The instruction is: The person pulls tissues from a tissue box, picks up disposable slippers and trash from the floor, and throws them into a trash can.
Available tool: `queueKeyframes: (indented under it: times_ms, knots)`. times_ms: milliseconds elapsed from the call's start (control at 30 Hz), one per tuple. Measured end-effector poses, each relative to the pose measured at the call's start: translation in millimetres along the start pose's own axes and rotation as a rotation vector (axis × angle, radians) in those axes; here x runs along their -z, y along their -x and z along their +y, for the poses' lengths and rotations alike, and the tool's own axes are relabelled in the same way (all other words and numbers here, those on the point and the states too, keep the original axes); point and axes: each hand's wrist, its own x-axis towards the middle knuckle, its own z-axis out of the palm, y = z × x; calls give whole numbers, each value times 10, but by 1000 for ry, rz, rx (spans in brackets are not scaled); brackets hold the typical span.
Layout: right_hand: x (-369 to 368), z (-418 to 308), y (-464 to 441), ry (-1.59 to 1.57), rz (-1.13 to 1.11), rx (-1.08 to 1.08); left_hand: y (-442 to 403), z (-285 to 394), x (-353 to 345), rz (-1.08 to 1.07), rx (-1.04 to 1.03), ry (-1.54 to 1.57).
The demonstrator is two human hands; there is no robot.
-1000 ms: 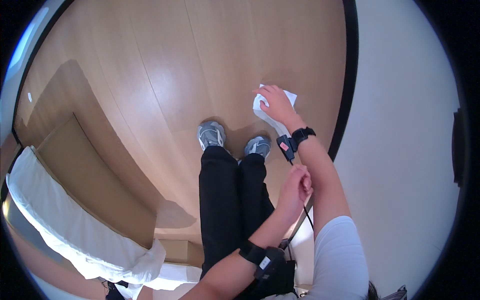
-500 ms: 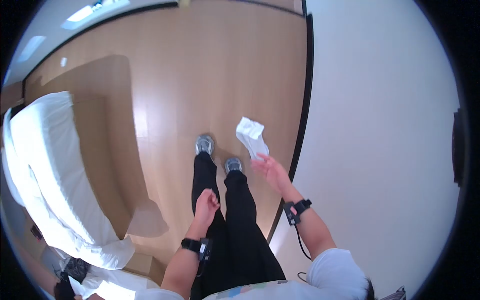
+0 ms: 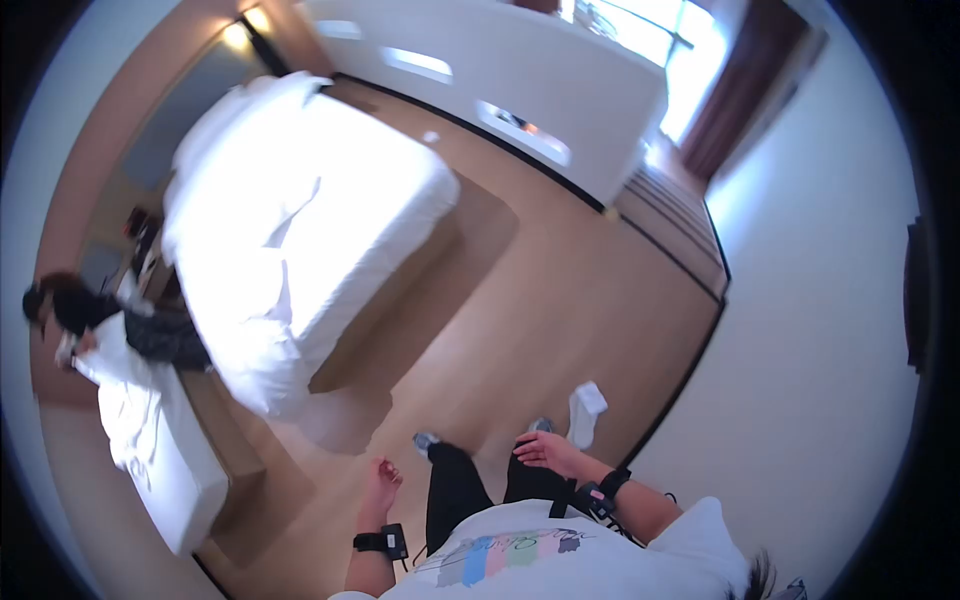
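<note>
Your white bundle [image 3: 587, 413] is on the floor [image 3: 600, 330], right of centre in the lower half of the frame, just beside your right shoe [image 3: 541, 426]. Can't tell if it's cloth or paper; detail is washed out.

Your right hand [image 3: 550, 453] sits below and left of the bundle, apart from it. Back of the hand up, fingers pointing left, grip apart and slightly spread. It covers part of your right shoe. Forearm runs down-right to the sleeve.

Your left hand [image 3: 383, 485] is up at lower centre-left, fingers loosely curled, forearm near vertical and cut by the bottom edge. Can't tell if that grip's fingertips meet. Left shoe [image 3: 427, 442] is blurred, partly behind your trouser leg [image 3: 457, 495].

Wrist boxes: left [image 3: 396, 541] clear, right [image 3: 596, 497] angled. Shirt [image 3: 520, 550] lettering unreadable.

Upper left: bed [image 3: 380, 190] overexposed, folds mostly lost. Far left: co-worker [image 3: 165, 335] bent over a second bed [image 3: 190, 500], hands too blurred to read. Window [image 3: 690, 35], upper right, is blown out and cut by the top edge.
</note>
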Motion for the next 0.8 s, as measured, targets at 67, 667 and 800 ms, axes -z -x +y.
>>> queueKeyframes:
  times_ms: [67, 667, 800]
  knots:
    - [-551, -26, -197, 111, -41, -15, 202, 196, 743, 42, -77, 132]
    - [-4617, 603, -2285, 360, -389, -111, 1843, 2687, 5355, 138, -892, 851]
    - [-5266, 564, -2706, 328, -333, -62, 1936, 4331, 4535, -397, -805, 1014]
